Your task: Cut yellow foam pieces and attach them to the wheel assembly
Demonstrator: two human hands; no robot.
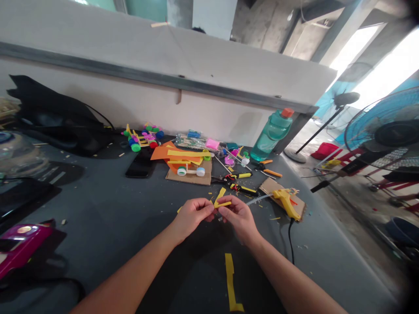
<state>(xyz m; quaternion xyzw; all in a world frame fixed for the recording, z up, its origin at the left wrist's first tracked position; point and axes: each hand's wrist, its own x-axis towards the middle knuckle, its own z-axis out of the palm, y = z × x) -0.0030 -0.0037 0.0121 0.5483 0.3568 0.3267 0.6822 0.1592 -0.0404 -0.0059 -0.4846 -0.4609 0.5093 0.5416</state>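
Over the middle of the dark table, my left hand and my right hand meet at the fingertips. Between them they pinch a small folded yellow paper strip, whose ends stick out above the fingers. Part of it is hidden behind my fingers. A longer yellow strip lies in front of my wrists. Just beyond my hands are pliers with black and yellow handles. To the right, a yellow glue gun rests on a piece of cardboard, its cord trailing towards me.
Behind my hands, orange paper and bottle-cap wheels lie on cardboard. A phone sits beside them. A green bottle stands at the back right. At left are a magenta device and a black bag.
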